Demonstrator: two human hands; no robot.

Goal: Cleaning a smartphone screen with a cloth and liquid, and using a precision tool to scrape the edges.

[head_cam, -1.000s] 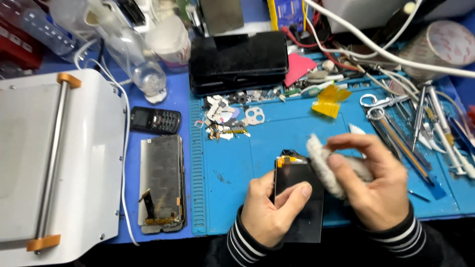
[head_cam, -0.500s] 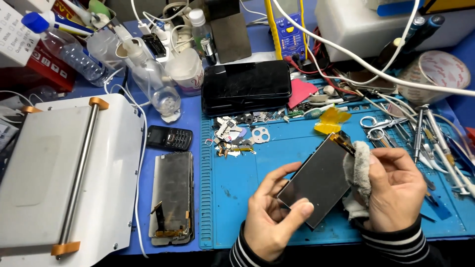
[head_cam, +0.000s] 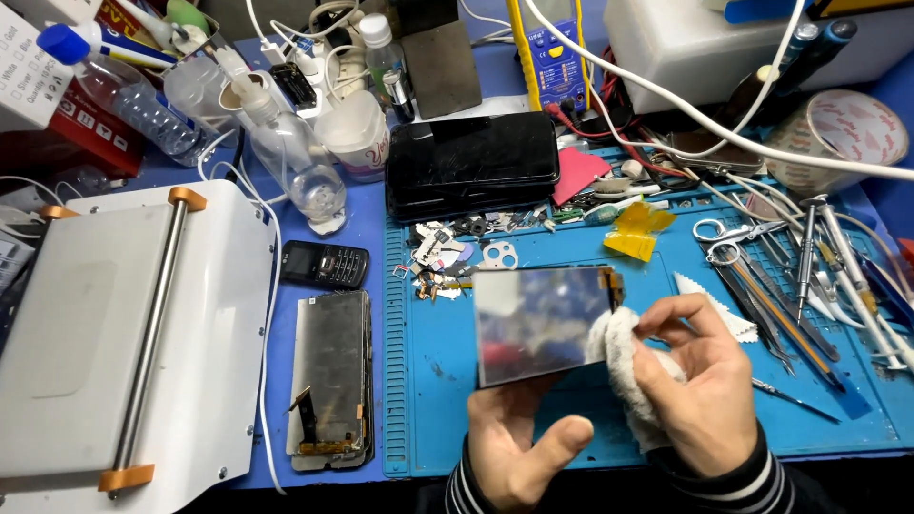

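L hand (head_cam: 519, 447) props the phone screen panel (head_cam: 543, 324) from below, thumb up its lower edge, so panel sits above the palm, tilted over the blue mat (head_cam: 428, 381); R hand (head_cam: 700, 385) clenched on white cloth (head_cam: 624, 366) pressed at panel's right edge; risk: thin grip + rubbing could flex or drop the glass, or snag the flex by the top corner; loose screws (head_cam: 438, 257) beyond could scratch it.

The glossy rectangular phone screen panel (head_cam: 543, 324) is motion-blurred; its 6 o'clock edge hides behind the left hand (head_cam: 519, 447), and the bottom frame edge cuts both wrists.
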